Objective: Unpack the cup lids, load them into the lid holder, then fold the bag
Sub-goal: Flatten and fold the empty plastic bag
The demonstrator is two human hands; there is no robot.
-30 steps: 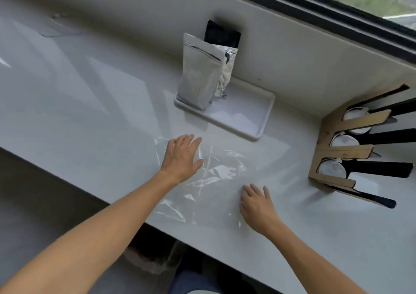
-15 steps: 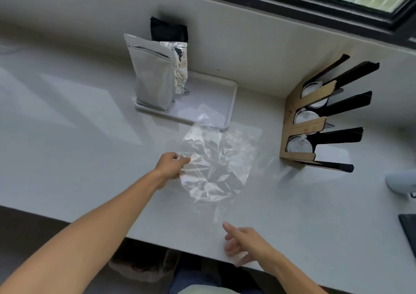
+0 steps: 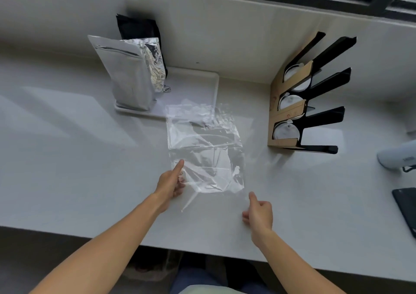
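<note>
A clear plastic bag (image 3: 204,149) is spread open above the white counter (image 3: 67,170), and its far end reaches over the tray's front edge. My left hand (image 3: 172,183) pinches the bag's left edge near its lower end. My right hand (image 3: 258,210) is curled, with the thumb up at the bag's lower right corner, and seems to pinch that thin film. The lid holder (image 3: 275,111), brown with black prongs, stands to the right of the bag. White cup lids (image 3: 286,130) sit in its three slots.
A white tray (image 3: 202,82) against the back wall carries a silver foil pouch (image 3: 128,80) and a black pouch (image 3: 137,28). A white object (image 3: 396,156) and a dark flat device (image 3: 405,206) lie at the right edge. The counter's front edge runs just below my wrists.
The bag lay flat under both palms a second ago. My left hand lifted it and it has unfurled towards the tray. My right hand rose from the counter edge to the bag's lower right corner.
</note>
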